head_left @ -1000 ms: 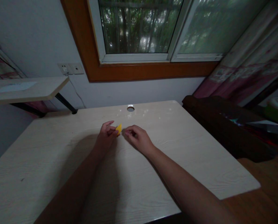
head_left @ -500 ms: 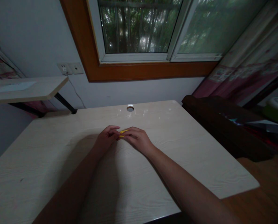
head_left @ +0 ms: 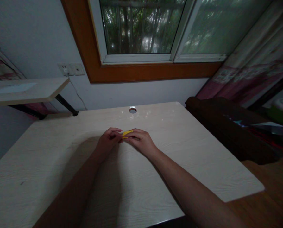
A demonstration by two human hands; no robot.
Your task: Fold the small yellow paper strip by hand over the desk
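A small, thin yellow piece [head_left: 127, 133], which looks like folded paper, is held between my two hands just above the desk. My left hand [head_left: 110, 138] pinches its left end between thumb and fingertips. From the other side, my right hand [head_left: 141, 139] grips it with the fingers laid over the front and the thumb below. Most of the piece is covered by my fingers, so its full shape cannot be made out.
The pale wood-grain desk [head_left: 179, 158] has a round cable hole [head_left: 132, 110] near its back edge. A raised shelf [head_left: 37, 90] on black legs stands at the left. Beyond the right edge is a dark brown piece of furniture [head_left: 217, 126]. The window [head_left: 141, 31] is behind.
More of the yellow piece shows now, its upper part sticking up and right above my right fingers. Both hands have stayed nearly in place.
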